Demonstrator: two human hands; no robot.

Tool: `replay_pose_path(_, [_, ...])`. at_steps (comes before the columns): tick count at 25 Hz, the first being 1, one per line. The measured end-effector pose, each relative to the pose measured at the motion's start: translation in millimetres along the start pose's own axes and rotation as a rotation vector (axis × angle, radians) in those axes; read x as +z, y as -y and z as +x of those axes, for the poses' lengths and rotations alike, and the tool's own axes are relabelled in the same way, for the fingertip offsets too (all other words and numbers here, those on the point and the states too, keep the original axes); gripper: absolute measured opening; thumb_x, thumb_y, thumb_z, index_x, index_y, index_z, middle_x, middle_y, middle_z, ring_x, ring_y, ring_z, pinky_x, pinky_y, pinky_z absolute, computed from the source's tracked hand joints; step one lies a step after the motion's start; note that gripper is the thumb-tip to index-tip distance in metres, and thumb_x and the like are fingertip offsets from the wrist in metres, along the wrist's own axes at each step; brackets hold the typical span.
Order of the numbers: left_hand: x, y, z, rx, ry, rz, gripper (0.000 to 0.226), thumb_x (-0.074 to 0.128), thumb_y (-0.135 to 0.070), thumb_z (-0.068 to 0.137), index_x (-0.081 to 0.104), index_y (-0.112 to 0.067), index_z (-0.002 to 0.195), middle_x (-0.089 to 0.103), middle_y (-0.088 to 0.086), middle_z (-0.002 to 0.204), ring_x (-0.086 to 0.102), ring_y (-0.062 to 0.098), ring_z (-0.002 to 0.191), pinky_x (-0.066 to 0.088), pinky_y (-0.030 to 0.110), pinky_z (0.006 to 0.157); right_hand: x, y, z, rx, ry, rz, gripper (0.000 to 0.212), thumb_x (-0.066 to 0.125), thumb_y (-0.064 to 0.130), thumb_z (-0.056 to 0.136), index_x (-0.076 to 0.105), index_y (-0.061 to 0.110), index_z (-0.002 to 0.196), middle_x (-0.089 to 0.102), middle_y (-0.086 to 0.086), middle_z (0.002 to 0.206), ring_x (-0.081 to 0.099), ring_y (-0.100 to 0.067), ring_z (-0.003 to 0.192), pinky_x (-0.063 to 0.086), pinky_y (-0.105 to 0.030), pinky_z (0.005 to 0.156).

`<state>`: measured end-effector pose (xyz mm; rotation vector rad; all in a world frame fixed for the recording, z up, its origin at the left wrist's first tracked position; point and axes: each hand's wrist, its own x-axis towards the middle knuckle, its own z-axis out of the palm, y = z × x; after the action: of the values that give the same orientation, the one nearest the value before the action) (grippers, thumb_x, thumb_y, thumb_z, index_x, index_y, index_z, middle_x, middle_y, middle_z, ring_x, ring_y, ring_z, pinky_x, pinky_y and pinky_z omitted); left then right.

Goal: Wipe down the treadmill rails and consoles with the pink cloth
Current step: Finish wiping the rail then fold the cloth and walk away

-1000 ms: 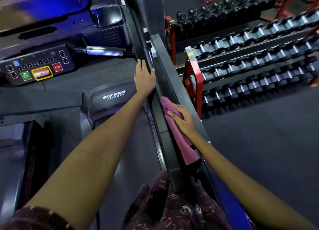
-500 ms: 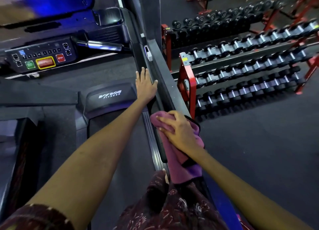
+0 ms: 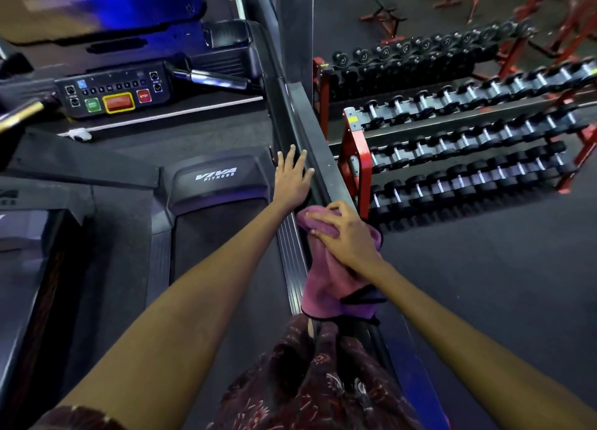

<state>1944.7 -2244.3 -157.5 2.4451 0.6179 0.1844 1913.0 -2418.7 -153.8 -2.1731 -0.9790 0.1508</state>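
The pink cloth [image 3: 326,284] is draped over the treadmill's dark right side rail [image 3: 302,129]. My right hand [image 3: 344,235] lies on top of the cloth with fingers curled into its bunched upper end. My left hand [image 3: 292,179] rests flat with straight fingers on the rail just ahead of the cloth. The console [image 3: 113,93] with green, red and yellow-framed buttons sits far left, under a blue-lit screen [image 3: 97,3].
The treadmill belt [image 3: 223,252] and motor cover marked VIVA FITNESS [image 3: 216,174] lie left of the rail. A red dumbbell rack [image 3: 355,158] with several rows of dumbbells stands close on the right. Dark gym floor [image 3: 484,268] lies beyond. My patterned clothing [image 3: 316,381] is below.
My right hand has shifted with the cloth from the rail's outer side to its top, bunching it. My left hand stays on the rail. The view has tilted slightly.
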Motion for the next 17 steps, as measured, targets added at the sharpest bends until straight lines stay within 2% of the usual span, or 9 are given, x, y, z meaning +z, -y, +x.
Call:
replay_pose_path(4, [1, 3, -18, -0.025, 0.039, -0.056, 0.048, 0.033, -0.026, 0.101, 0.023, -0.019, 0.147, 0.003, 0.003, 0.158, -0.004, 0.029, 0.145, 0.003, 0.047, 0.115, 3, 4, -12, -0.012, -0.043, -0.030, 0.037, 0.068, 0.026, 0.080, 0.066, 0.017, 0.116, 0.054, -0.012, 0.107, 0.055, -0.028, 0.098, 0.049, -0.047, 0.085])
replay_pose_path(7, [0, 1, -33, 0.000, 0.061, 0.065, 0.049, 0.026, -0.030, 0.102, 0.016, -0.022, 0.149, -0.001, 0.001, 0.158, -0.005, 0.025, 0.145, 0.000, 0.045, 0.115, 0, -1, -37, -0.050, -0.034, 0.004, 0.037, 0.069, 0.025, 0.080, 0.066, 0.016, 0.116, 0.054, -0.012, 0.105, 0.056, -0.026, 0.096, 0.051, -0.043, 0.084])
replay_pose_path(10, [-5, 5, -35, 0.040, 0.101, 0.166, 0.050, 0.025, -0.031, 0.102, 0.013, -0.021, 0.149, -0.001, 0.002, 0.158, -0.003, 0.027, 0.145, 0.001, 0.048, 0.115, 1, 9, -14, 0.063, -0.054, -0.022, 0.036, 0.069, 0.024, 0.082, 0.066, 0.016, 0.116, 0.054, -0.010, 0.103, 0.057, -0.025, 0.093, 0.050, -0.038, 0.083])
replay_pose_path(12, [-11, 10, -41, 0.078, 0.182, -0.002, 0.048, 0.028, -0.026, 0.102, 0.020, -0.019, 0.148, 0.000, 0.003, 0.158, 0.002, 0.027, 0.145, 0.006, 0.048, 0.117, 6, 19, -6, 0.147, -0.088, -0.063, 0.036, 0.067, 0.025, 0.084, 0.064, 0.019, 0.119, 0.055, -0.010, 0.103, 0.056, -0.025, 0.095, 0.049, -0.040, 0.084])
replay_pose_path(14, [-22, 18, -64, 0.065, 0.223, -0.399, 0.042, 0.030, -0.018, 0.102, 0.031, -0.009, 0.143, 0.011, 0.006, 0.157, 0.013, 0.023, 0.144, 0.012, 0.040, 0.117, 13, 25, -21, 0.178, -0.166, -0.160, 0.036, 0.066, 0.024, 0.084, 0.064, 0.021, 0.119, 0.056, -0.011, 0.099, 0.055, -0.027, 0.092, 0.048, -0.043, 0.084])
replay_pose_path(16, [-34, 26, -101, -0.041, 0.238, -0.697, 0.038, 0.033, -0.018, 0.101, 0.046, -0.004, 0.135, 0.033, 0.008, 0.150, 0.033, 0.018, 0.135, 0.023, 0.031, 0.114, 18, 33, -50, 0.100, -0.237, -0.280, 0.035, 0.070, 0.015, 0.079, 0.067, 0.017, 0.114, 0.056, -0.012, 0.093, 0.056, -0.029, 0.084, 0.051, -0.043, 0.078])
replay_pose_path(17, [-39, 31, -119, -0.100, 0.273, -0.782, 0.037, 0.035, -0.020, 0.101, 0.051, -0.003, 0.130, 0.047, 0.010, 0.140, 0.047, 0.016, 0.123, 0.033, 0.025, 0.108, 19, 38, -61, 0.051, -0.227, -0.312, 0.036, 0.071, 0.009, 0.076, 0.069, 0.015, 0.112, 0.057, -0.013, 0.092, 0.057, -0.030, 0.082, 0.052, -0.041, 0.076])
